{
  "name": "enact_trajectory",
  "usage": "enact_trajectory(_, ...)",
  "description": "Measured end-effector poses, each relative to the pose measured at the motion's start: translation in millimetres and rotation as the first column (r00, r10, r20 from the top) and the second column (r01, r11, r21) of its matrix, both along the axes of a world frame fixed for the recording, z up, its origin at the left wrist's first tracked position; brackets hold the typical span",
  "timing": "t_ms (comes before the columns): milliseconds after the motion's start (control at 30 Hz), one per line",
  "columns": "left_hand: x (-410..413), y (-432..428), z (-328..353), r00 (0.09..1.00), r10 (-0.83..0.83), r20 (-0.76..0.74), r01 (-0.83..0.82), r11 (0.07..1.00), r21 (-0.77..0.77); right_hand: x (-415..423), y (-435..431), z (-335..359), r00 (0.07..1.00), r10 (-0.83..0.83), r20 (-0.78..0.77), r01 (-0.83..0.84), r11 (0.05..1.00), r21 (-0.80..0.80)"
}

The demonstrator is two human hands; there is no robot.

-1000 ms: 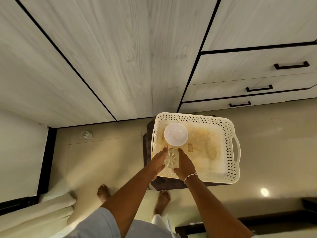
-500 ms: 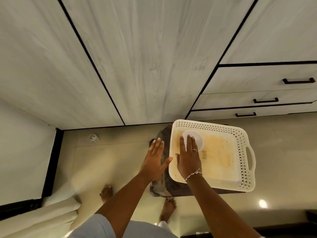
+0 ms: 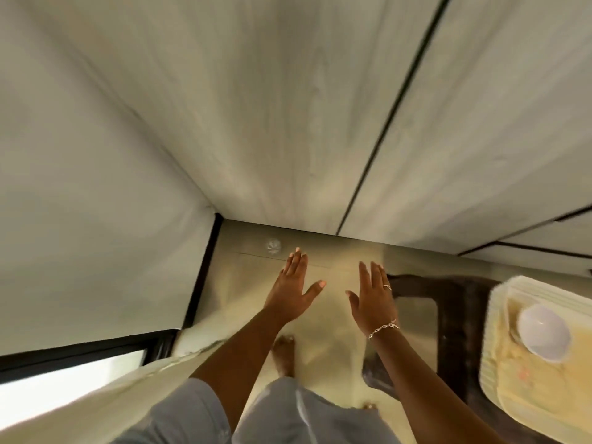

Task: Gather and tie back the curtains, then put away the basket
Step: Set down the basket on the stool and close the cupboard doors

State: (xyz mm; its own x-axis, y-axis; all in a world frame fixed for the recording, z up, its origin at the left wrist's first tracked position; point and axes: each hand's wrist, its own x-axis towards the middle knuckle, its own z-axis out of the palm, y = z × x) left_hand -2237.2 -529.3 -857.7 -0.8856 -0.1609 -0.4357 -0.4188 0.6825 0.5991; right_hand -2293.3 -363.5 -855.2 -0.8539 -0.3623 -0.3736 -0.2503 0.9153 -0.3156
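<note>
- Lower left, we see the cream curtain (image 3: pixel 96 398) beside the window (image 3: pixel 64 379).
- Our left hand (image 3: pixel 293 290) hovers above the floor, grip released, fingers straight.
- Our right hand (image 3: pixel 373 299) does likewise, grip released, holding nothing.
- Far right, the basket (image 3: pixel 493 341) sits on the dark tabletop (image 3: pixel 458 315) with a white bowl (image 3: pixel 544 333) inside.

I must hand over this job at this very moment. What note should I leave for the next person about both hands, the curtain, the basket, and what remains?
Left hand: open, fingers straight, nothing in its grip.
Right hand: the same, held out beside it.
Basket: at the right edge of the view, on the dark stool, with a white round item inside.
Curtain: cream cloth at lower left, by the window; no tie is visible.
Done: no step can be confirmed.
Left: gather and tie the curtain, then put away the basket.
</note>
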Motion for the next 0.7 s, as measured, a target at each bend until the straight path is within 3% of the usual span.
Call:
enact_trajectory(133,4.1,-59.1,-16.3,0.980,0.194,0.038,-0.197,0.976,0.089,-12.3,-56.6,-15.1,0.992,0.057,0.111,-0.054,0.998,-0.030)
enact_trajectory(267,-9.5,-100.2,-53.3,0.910,0.390,0.142,-0.412,0.889,0.198,-38.2,-98.3,-55.8,0.972,0.082,0.218,-0.072,0.996,-0.055)
enact_trajectory(500,-43.6,-159.2,-195.2,0.746,0.602,0.285,-0.665,0.647,0.373,-82.5,-165.3,-203.8,0.893,0.093,0.441,-0.075,0.996,-0.058)
enact_trajectory(700,-66.8,-193.8,-348.5,0.547,0.757,0.356,-0.782,0.310,0.541,-115.7,-219.5,-361.7,0.805,-0.043,0.592,0.099,0.993,-0.062)
